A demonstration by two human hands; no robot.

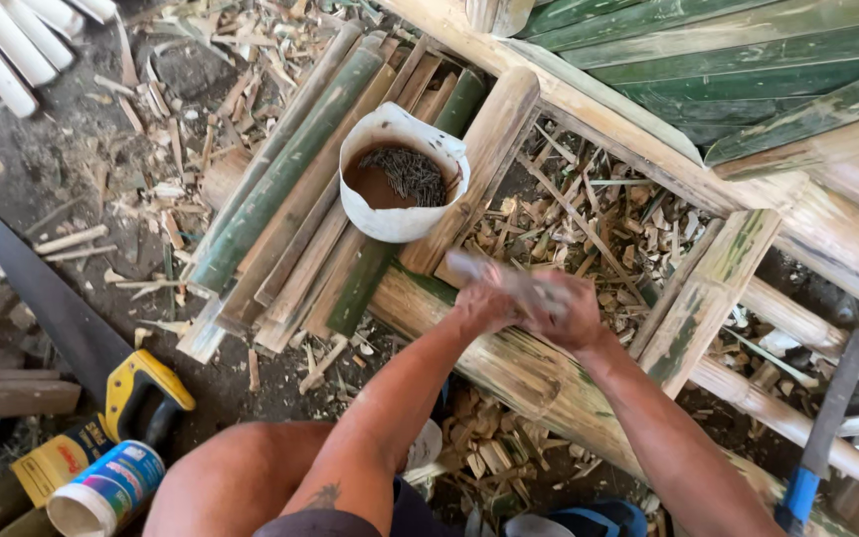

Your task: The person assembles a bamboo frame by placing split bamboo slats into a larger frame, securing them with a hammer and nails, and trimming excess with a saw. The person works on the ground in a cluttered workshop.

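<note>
While the camera looks straight down, the biggest thing on show is the bamboo frame point(648, 169), pale poles lashed into a grid, with one thick bamboo pole point(519, 373) running diagonally along its near edge. Up top right lie about six green split bamboo slats point(728, 60), fanned side by side. Across the frame's left end rests a bundle of split bamboo strips point(290, 209), at least seven, some green, some pale. One handsaw point(62, 328) lies on the dirt at left, dark blade, yellow and black handle. One blue-handled tool point(819, 438) leans at the right edge; its head is out of view. One white plastic tub point(402, 184) sits on the strips, and inside it a heap of dark nails point(410, 174), too many to count. One capped white bottle point(106, 489) lies bottom left beside the saw handle.

Both hands meet over the thick pole: left hand point(484, 303) and right hand point(574, 313) are closed together around one pale strip-like piece point(509, 278), blurred, so what it is I cannot tell. Wood shavings point(589, 234) litter the ground under the frame
</note>
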